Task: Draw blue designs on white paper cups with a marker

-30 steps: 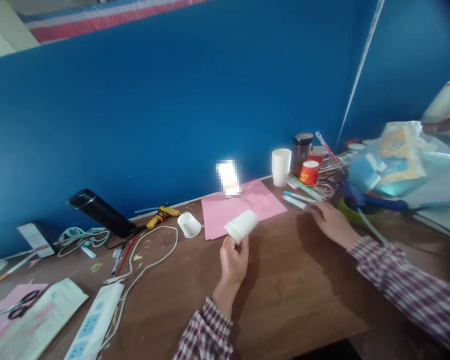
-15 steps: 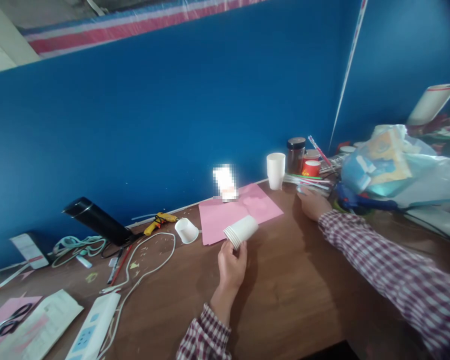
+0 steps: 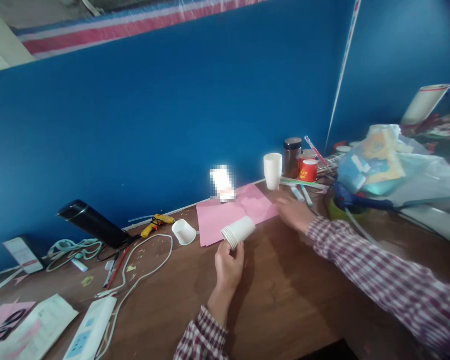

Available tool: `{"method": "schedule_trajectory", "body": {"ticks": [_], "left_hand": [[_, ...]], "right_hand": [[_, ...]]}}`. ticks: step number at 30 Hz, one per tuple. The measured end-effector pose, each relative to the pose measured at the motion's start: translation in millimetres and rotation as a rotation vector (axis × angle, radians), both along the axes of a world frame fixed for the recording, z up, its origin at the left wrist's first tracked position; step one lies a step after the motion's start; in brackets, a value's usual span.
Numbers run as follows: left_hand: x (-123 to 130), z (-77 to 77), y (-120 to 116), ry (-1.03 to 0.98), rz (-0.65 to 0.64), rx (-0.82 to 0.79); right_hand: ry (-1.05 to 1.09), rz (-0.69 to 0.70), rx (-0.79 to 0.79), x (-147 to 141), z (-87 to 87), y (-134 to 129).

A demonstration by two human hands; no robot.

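Note:
A tilted stack of white paper cups [image 3: 239,231] is pinched by its rims in my left hand [image 3: 229,265], over the near edge of the pink paper [image 3: 213,212]. My right hand [image 3: 294,212] is blurred, above the table at the paper's right corner; its fingers point left, and whether they are apart or hold anything cannot be made out. Behind it stand more nested white cups [image 3: 273,171]. Two pale, marker-like sticks [image 3: 302,195] lie just past that hand. Left of the paper, a single white cup [image 3: 184,232] rests tipped on the brown table [image 3: 285,305].
Far right are a plastic bag [image 3: 382,160] and a blue tool [image 3: 360,200]. A dark-lidded jar [image 3: 292,157] and red cup [image 3: 308,171] stand at the back. On the left lie a yellow glue gun [image 3: 157,225], black cylinder [image 3: 92,222], power strip [image 3: 90,330] and scissors [image 3: 7,325].
My right hand has moved left, away from the sticks near the red cup, and two pale sticks now show on the table. The left hand keeps its hold on the cup stack. The view has shifted slightly.

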State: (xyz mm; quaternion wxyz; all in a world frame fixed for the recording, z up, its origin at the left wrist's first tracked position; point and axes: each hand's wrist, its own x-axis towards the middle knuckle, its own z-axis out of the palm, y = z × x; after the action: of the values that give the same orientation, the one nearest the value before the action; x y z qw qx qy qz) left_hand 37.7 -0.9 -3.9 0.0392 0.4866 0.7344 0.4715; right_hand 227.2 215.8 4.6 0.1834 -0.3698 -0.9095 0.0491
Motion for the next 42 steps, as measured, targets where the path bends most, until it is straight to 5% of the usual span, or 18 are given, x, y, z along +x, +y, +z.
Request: {"method": "schedule_trajectory", "body": {"ticks": [3, 9, 16, 22, 30, 35, 38, 40, 42], "left_hand": [[-1, 1.8, -1, -0.027, 0.008, 0.014], [-1, 2.0, 0, -0.039, 0.011, 0.034], [-1, 2.4, 0, -0.046, 0.020, 0.041], [0, 3.1, -1, -0.143, -0.086, 0.040], [4, 12.0, -2, -0.159, -0.165, 0.025], [0, 9.4, -1, -0.138, -0.100, -0.003], [1, 9.3, 0, -0.152, -0.106, -0.013], [3, 9.4, 0, -0.148, -0.115, -0.012], [5, 8.6, 1, -0.139, -0.118, -0.017]], "right_hand": [[0.054, 0.142, -0.043, -4, -4.7, -7], [0.259, 0.028, -0.067, 6, 8.1, -9], [0.456, 0.152, -0.208, -32, 24.6, -59], [0.579, 0.262, -0.364, -50, 12.8, -90], [0.586, 0.215, -0.402, -47, -0.9, -92], [0.502, 0.113, -0.235, 1, 29.2, -76], [0.013, -0.189, 0.140, 56, 51.6, -62], [-0.250, -0.417, 0.184, 90, 60.3, -54], [-0.301, -0.489, 0.171, 112, 62.2, -50]]}}
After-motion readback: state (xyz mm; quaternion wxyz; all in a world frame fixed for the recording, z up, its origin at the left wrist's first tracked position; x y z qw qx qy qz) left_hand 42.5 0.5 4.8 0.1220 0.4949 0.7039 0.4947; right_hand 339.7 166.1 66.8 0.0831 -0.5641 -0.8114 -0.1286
